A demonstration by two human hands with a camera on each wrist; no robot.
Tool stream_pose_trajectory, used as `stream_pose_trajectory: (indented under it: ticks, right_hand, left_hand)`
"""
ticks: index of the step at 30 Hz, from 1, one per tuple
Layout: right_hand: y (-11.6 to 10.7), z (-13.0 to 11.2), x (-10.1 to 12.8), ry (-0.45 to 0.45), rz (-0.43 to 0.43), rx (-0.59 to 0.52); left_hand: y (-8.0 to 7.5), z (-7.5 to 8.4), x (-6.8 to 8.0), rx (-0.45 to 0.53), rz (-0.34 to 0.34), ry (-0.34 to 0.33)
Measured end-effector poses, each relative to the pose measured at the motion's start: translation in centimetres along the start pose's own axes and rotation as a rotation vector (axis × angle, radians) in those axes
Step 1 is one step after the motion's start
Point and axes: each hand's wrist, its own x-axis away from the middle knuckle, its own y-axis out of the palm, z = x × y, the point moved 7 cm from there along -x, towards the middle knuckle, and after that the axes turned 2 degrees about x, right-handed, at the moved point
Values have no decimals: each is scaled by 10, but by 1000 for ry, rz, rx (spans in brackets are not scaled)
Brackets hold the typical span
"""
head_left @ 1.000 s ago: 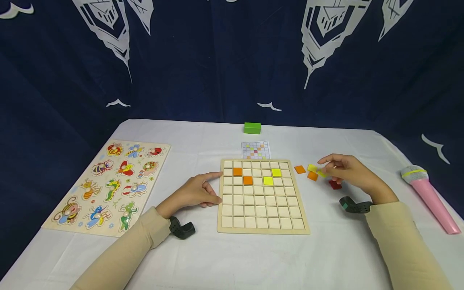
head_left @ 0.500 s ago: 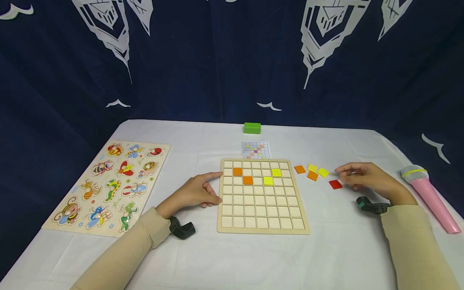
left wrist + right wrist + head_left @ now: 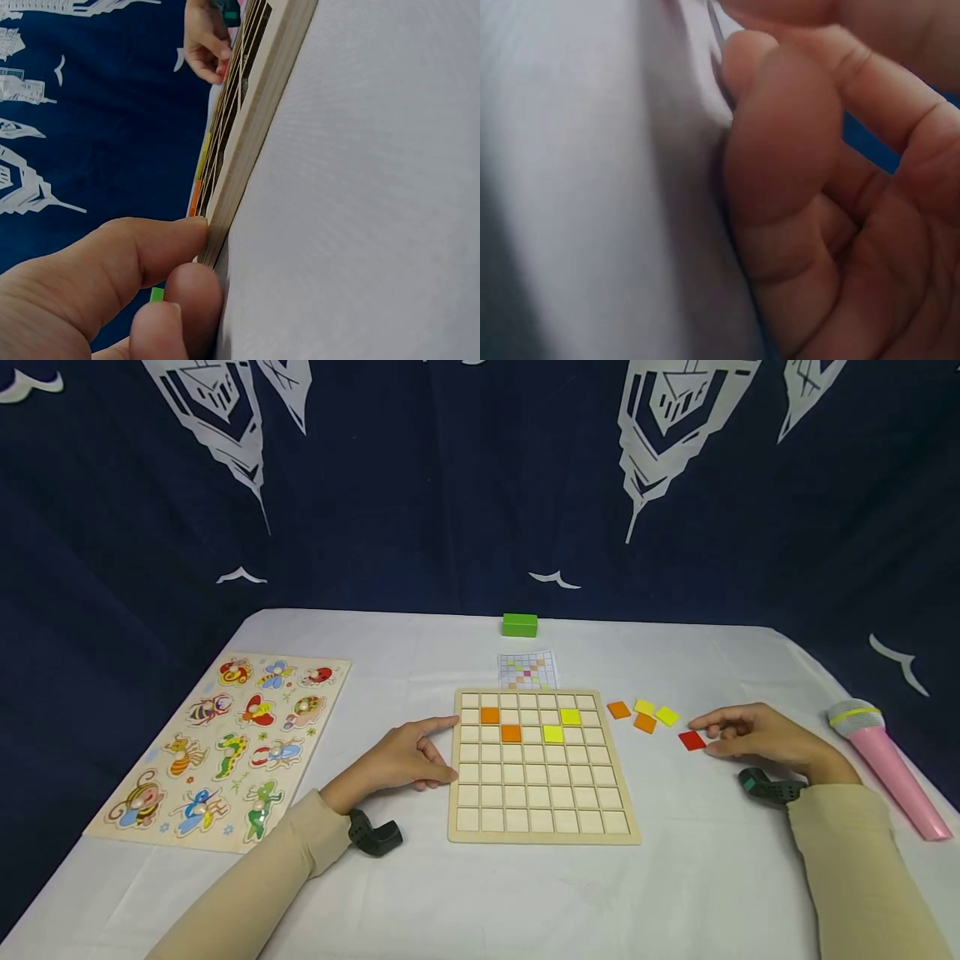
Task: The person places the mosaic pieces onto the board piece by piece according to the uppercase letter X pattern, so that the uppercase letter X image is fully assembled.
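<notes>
Evidently a pick-up step — the right hand [image 3: 757, 739], fingers curled, touched the red tile [image 3: 692, 741] at the grid board's [image 3: 543, 837] three o'clock; left hand [image 3: 401, 760], relaxed, steadied it — next, a clean pinch.

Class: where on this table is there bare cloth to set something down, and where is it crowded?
Bare cloth lies in front of the grid board, between both sleeves, and between the insect puzzle and the green block. Crowded: right of the board, where loose tiles meet the right hand.
</notes>
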Motion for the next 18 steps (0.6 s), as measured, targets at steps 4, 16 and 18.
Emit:
stream_pose_trajectory:
  ticks: [4, 16, 18]
  right_hand:
    - [1, -4, 0, -19, -9, 5]
    - [5, -11, -4, -11, 28, 105]
    - [6, -13, -5, -20, 27, 113]
  left_hand:
    - [0, 0, 0, -9, 1, 0]
    - [-1, -1, -1, -4, 7, 9]
    - [-1, -1, -1, -5, 5, 11]
